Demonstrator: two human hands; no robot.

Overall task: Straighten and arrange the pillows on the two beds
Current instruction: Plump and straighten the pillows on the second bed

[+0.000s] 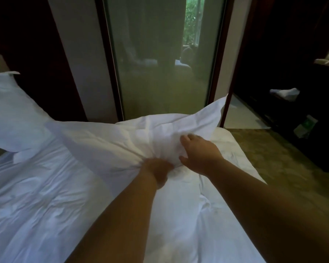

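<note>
A white pillow (110, 137) lies across the head of the bed (36, 196), its right corner flaring up toward the glass. My left hand (158, 169) is clenched in a bunch of the pillow's cover at its near edge. My right hand (196, 150) presses on the cover just to the right, fingers spread and curled into the fabric. A second white pillow (10, 111) leans upright at the far left against the dark headboard. Both forearms reach in from the bottom of the view.
A tall frosted glass panel (163, 63) in a dark frame stands right behind the bed. Patterned carpet (273, 154) runs along the bed's right side. Dark furniture (302, 73) with a white cloth on it stands at the right.
</note>
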